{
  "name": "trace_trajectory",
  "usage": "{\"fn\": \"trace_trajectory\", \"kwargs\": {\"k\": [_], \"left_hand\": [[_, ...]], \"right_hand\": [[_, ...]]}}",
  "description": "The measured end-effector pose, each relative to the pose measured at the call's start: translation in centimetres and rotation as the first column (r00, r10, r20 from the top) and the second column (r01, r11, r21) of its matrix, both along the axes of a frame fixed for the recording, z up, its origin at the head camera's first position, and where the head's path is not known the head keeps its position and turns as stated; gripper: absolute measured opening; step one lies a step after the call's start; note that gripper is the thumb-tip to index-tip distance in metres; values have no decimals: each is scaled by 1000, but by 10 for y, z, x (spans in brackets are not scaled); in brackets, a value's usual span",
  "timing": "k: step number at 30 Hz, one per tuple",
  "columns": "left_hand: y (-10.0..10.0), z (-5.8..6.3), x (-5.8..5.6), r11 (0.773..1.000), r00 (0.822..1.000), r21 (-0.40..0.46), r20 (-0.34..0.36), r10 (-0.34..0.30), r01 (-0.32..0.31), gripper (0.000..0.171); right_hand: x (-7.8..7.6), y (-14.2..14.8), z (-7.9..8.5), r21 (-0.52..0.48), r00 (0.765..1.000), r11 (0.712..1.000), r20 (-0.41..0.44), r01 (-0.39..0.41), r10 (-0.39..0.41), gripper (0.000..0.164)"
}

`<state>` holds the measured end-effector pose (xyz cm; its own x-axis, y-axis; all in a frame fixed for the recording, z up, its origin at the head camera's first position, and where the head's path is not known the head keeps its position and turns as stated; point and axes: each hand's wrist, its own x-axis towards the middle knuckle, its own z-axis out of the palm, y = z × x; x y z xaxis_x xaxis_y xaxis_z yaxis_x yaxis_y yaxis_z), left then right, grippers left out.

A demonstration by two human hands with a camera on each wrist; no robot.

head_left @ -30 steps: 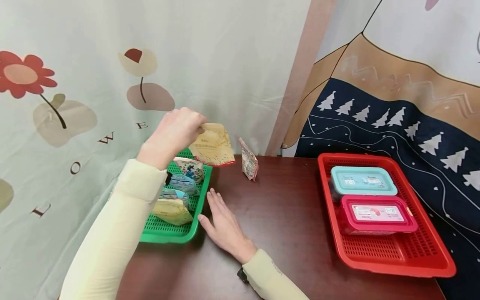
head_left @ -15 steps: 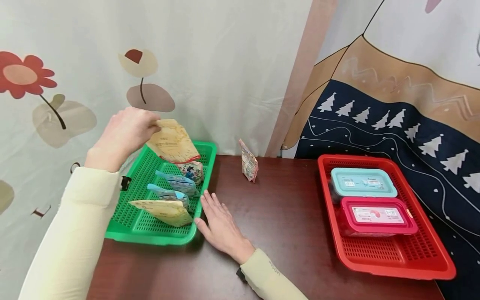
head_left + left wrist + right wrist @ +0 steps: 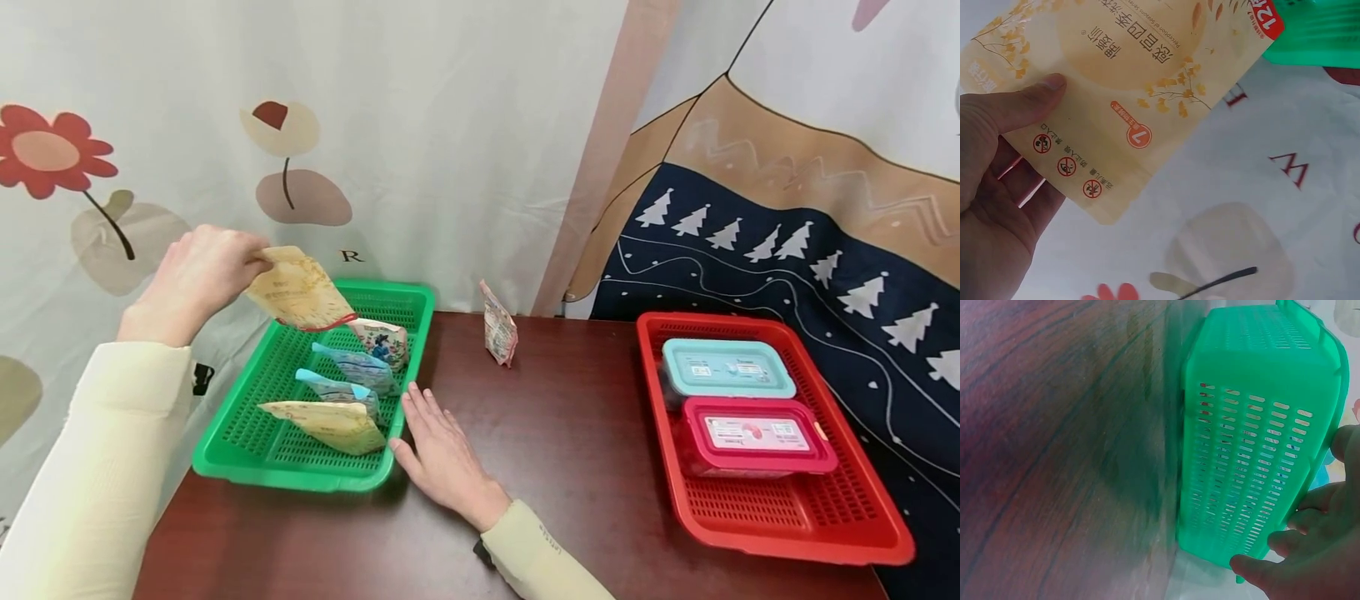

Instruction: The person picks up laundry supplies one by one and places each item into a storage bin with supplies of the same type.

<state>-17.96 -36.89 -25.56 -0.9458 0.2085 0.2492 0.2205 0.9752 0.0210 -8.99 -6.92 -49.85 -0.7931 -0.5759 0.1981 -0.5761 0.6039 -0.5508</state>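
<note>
My left hand (image 3: 191, 279) pinches a pale yellow pouch (image 3: 298, 292) by its upper corner, holding it over the far left part of the green basket (image 3: 315, 481). The left wrist view shows the thumb across the front of this printed yellow pouch (image 3: 1166, 125), fingers behind. Inside the basket, a row of pouches stands along the right side: a floral one (image 3: 386, 343), two blue ones (image 3: 367, 371) and another yellow one (image 3: 330, 425). My right hand (image 3: 450, 467) rests its straight fingers on the basket's right rim; the right wrist view shows fingertips along the green basket wall (image 3: 1244, 462).
A small pinkish pouch (image 3: 498, 329) stands on the dark wooden table (image 3: 570, 467) near the curtain (image 3: 465, 150). At the right, a red basket (image 3: 795, 546) holds a light blue lidded box (image 3: 727, 367) and a pink lidded box (image 3: 757, 437).
My left hand has moved left with the yellow pouch, from beyond the basket's right edge to above its far left part. The right hand has stayed at the rim.
</note>
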Motion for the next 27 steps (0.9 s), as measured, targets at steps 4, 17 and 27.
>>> {"fn": "trace_trajectory", "kwargs": {"k": [4, 17, 27], "left_hand": [[-10, -5, 0, 1000, 1000, -17, 14, -1, 1, 23], [-38, -8, 9, 1000, 1000, 14, -19, 19, -18, 5], [-39, -24, 8, 1000, 996, -28, 94, -7, 10, 12]], "right_hand": [[0, -1, 0, -11, 1000, 1000, -1, -5, 5, 67], [-1, 0, 0, -5, 1000, 1000, -13, 2, -2, 68], [-1, 0, 0, 0, 1000, 1000, 0, 5, -5, 67]]}}
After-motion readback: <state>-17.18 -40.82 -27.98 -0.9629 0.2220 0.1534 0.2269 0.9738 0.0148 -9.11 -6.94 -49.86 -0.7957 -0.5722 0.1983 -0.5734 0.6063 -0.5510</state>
